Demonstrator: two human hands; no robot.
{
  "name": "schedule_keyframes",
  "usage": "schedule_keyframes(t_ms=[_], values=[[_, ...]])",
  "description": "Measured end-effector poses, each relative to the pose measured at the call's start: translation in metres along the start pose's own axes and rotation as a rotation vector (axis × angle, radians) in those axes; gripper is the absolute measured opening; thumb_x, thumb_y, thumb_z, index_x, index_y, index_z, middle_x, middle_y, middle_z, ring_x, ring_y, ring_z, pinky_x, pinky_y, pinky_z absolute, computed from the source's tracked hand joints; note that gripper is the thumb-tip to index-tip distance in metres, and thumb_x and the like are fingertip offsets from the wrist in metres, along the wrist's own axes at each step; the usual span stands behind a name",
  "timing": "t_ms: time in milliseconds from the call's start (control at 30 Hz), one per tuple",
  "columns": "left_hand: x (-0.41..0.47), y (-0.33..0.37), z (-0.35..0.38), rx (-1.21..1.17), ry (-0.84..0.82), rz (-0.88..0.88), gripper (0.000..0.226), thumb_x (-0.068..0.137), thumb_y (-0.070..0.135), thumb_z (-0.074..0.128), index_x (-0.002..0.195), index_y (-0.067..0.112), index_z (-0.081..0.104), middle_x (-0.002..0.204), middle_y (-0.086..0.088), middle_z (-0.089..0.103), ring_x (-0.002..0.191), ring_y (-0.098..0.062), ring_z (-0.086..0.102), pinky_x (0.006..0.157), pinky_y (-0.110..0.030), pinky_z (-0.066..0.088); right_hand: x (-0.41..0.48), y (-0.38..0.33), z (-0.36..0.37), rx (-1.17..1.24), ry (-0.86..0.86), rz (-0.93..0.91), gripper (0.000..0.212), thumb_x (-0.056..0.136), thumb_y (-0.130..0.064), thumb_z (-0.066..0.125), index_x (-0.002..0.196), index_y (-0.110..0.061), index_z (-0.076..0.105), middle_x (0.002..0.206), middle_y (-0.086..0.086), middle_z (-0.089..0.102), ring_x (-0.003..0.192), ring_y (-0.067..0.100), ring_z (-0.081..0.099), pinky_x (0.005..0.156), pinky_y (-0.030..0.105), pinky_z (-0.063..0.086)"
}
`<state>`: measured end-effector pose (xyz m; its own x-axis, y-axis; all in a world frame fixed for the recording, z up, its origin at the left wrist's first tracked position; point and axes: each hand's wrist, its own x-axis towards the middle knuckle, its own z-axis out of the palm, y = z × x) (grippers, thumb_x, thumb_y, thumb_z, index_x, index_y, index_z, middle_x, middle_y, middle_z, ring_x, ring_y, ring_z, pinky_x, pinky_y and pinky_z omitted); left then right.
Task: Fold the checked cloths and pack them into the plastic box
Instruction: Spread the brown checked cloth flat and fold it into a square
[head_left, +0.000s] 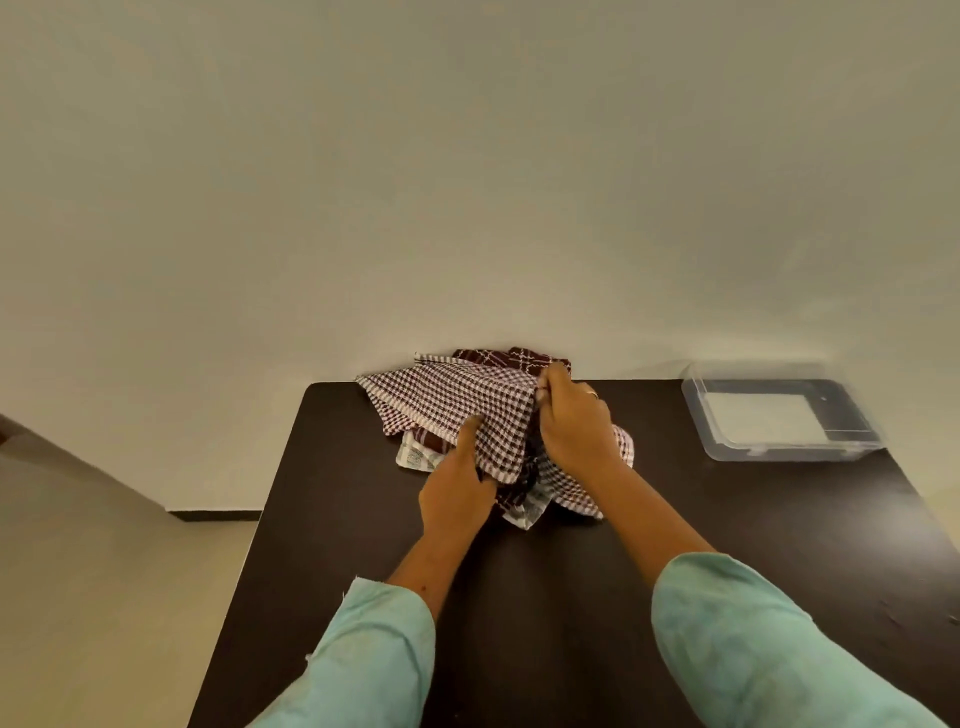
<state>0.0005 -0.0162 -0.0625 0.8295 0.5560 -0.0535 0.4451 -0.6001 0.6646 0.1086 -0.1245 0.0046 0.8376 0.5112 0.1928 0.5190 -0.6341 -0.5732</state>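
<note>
Both hands are on a heap of checked cloths (519, 467) lying on a dark table (571, 613), near its far edge against a plain wall (467, 182).

The left hand (457, 499) pinches the near edge of the top cloth (457, 400), a maroon-and-white check. Its thumb lies flat on top of the fabric, and its fingers are tucked out of sight underneath. The right hand (574, 421) is just beside it, further from the body. Its fingers are curled tight round a bunched fold of the same cloth, and a ring (594, 395) shows on one finger. The cloth stretches between the two hands and spreads away to the left of the right hand.

Beyond the right hand's fingertips lies a darker maroon cloth (514, 358) with thin white lines. Just left of the left thumb, a pale corner of another cloth (415, 456) pokes out from below. More checked fabric (576, 493) trails under the right wrist.

The clear plastic box (779, 453) stands on the table well to the right of the right hand, apart from the heap. Both forearms wear light green sleeves (374, 660).
</note>
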Motion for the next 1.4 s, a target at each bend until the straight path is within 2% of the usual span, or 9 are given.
schedule_keyframes(t_ms=[300,433,533,633,733,867,1000,1233,1400], values=[[-0.005,0.090,-0.086,-0.670,0.474,0.464,0.038,0.094,0.001,0.036,0.123,0.015,0.057,0.116,-0.006,0.054,0.109,0.002,0.051,0.098,-0.015,0.041,0.003,-0.046,-0.072,0.496,0.091,0.044,0.009,0.101,-0.017,0.039,0.106,-0.013,0.045,0.070,0.007,0.054,0.059,0.019,0.046,0.054,0.028,0.036],[-0.023,0.111,-0.118,-0.605,0.521,0.507,0.037,0.092,0.013,0.036,0.114,0.020,0.064,0.097,0.007,0.044,0.096,-0.016,0.052,0.090,-0.022,0.043,-0.014,-0.056,-0.106,0.684,0.070,0.087,0.008,0.099,-0.022,0.049,0.101,-0.016,0.045,0.057,0.001,0.048,0.046,0.011,0.043,0.044,0.021,0.034],[-0.039,0.120,-0.131,-0.395,0.558,0.455,0.028,0.092,0.027,0.049,0.094,0.008,0.069,0.098,-0.001,0.040,0.097,-0.019,0.044,0.081,-0.018,0.034,-0.033,-0.058,-0.119,0.423,0.145,0.014,0.009,0.097,-0.015,0.049,0.092,-0.019,0.043,0.075,0.008,0.054,0.060,0.016,0.045,0.057,0.028,0.039],[-0.062,0.131,-0.135,-0.164,0.448,0.412,0.022,0.093,0.029,0.057,0.083,0.013,0.070,0.099,-0.003,0.053,0.100,-0.017,0.047,0.075,-0.017,0.029,-0.058,-0.068,-0.126,0.129,0.113,-0.128,0.018,0.088,-0.009,0.056,0.099,-0.022,0.052,0.111,0.003,0.052,0.101,0.020,0.053,0.090,0.037,0.046],[-0.090,0.141,-0.138,-0.163,0.324,0.370,0.039,0.092,0.032,0.057,0.056,0.023,0.048,0.058,0.005,0.050,0.061,-0.017,0.051,0.055,-0.029,0.028,-0.099,-0.088,-0.135,0.464,-0.115,-0.140,0.036,0.084,-0.005,0.062,0.117,-0.016,0.051,0.105,0.004,0.060,0.090,0.012,0.060,0.080,0.034,0.050],[-0.133,0.165,-0.152,0.091,-0.083,0.193,0.031,0.095,0.034,0.053,0.069,0.018,0.059,0.063,0.003,0.053,0.066,-0.018,0.051,0.052,-0.030,0.033,-0.152,-0.086,-0.142,0.728,-0.409,-0.057,0.060,0.077,-0.011,0.074,0.127,-0.026,0.045,0.113,-0.009,0.061,0.100,0.001,0.061,0.086,0.022,0.050],[-0.173,0.176,-0.143,0.136,-0.231,0.140,0.022,0.094,0.023,0.053,0.101,0.010,0.070,0.089,-0.009,0.066,0.088,-0.027,0.064,0.075,-0.035,0.050,-0.177,-0.072,-0.140,0.459,-0.125,-0.085,0.041,0.079,0.002,0.055,0.114,-0.017,0.063,0.108,-0.001,0.066,0.099,0.012,0.059,0.087,0.022,0.048],[-0.205,0.147,-0.101,0.200,0.296,0.221,0.023,0.091,0.021,0.050,0.106,0.024,0.067,0.102,0.002,0.067,0.092,-0.019,0.058,0.068,-0.028,0.038,-0.196,-0.044,-0.156,0.211,0.074,0.017,0.046,0.083,0.011,0.041,0.106,-0.019,0.068,0.119,-0.001,0.065,0.109,0.010,0.056,0.089,0.011,0.035],[-0.207,0.083,-0.064,0.230,0.358,0.101,0.015,0.085,0.015,0.047,0.092,0.020,0.059,0.091,0.003,0.055,0.080,-0.018,0.053,0.059,-0.028,0.029,-0.211,-0.029,-0.154,0.254,0.236,0.040,0.045,0.083,0.010,0.035,0.094,-0.020,0.066,0.108,-0.006,0.064,0.099,0.005,0.052,0.080,0.007,0.035]])
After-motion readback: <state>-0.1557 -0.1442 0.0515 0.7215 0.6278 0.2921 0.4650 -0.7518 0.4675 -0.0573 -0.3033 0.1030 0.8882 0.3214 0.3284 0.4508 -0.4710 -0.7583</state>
